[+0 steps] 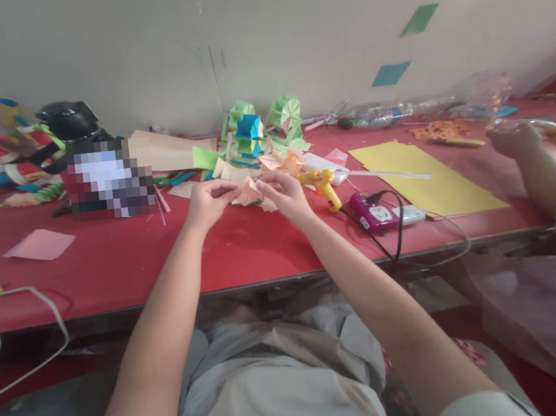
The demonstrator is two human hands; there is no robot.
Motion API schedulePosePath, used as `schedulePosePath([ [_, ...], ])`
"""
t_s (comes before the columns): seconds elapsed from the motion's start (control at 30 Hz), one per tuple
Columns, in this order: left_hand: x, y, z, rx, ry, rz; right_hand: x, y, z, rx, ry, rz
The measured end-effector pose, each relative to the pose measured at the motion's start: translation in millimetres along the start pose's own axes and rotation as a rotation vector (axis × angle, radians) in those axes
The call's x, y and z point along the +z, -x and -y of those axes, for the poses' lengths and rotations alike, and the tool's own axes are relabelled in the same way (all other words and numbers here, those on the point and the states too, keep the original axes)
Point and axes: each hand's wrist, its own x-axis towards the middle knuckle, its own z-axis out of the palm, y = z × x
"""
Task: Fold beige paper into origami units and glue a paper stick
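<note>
Between my two hands is a small piece of folded peach paper [248,190], pinched at its left side by my left hand [211,205] and at its right by my right hand [285,196]. Fingers of both hands are closed on it, just above the red table [243,258]. Behind it lies a heap of folded peach and cream paper pieces [285,159]. Green folded paper shapes [286,113] and a blue one [248,127] stand farther back. Right beside my right hand rests a yellow glue gun [324,186] with a clear glue stick [388,174] in it.
A purple power strip [376,213] with cords sits right of the glue gun, near yellow paper sheets [434,181]. Another person's hand [517,143] is at the far right. A pink paper square [39,245] and a white cable [53,311] are at left. Plastic bottles [380,115] lie along the wall.
</note>
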Motion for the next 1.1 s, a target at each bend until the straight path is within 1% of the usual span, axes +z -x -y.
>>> schedulePosePath([
  [0.13,3.1,0.9,-0.6,0.013,0.031,0.068,-0.1,-0.3,-6.9,-0.015,0.044,0.114],
  [0.2,4.0,0.9,-1.8,0.017,0.036,0.065,0.4,-0.2,-9.1,0.012,0.029,0.144],
  [0.27,3.9,0.4,-3.4,0.009,0.039,0.038,1.0,0.1,-9.4,0.033,0.000,0.154],
  [0.43,2.1,-0.7,-7.1,-0.006,0.068,-0.022,1.2,1.5,-4.8,0.018,0.001,0.113],
  [0.7,0.7,-0.3,-8.8,-0.049,0.101,-0.002,0.1,2.5,-1.4,-0.005,0.018,0.072],
  [0.9,1.2,-0.1,-9.5,-0.035,0.127,0.015,-0.4,1.3,-3.8,-0.080,0.050,0.023],
  [1.1,1.8,0.5,-9.2,-0.015,0.125,-0.011,0.2,2.0,-3.1,-0.055,0.046,0.047],
])
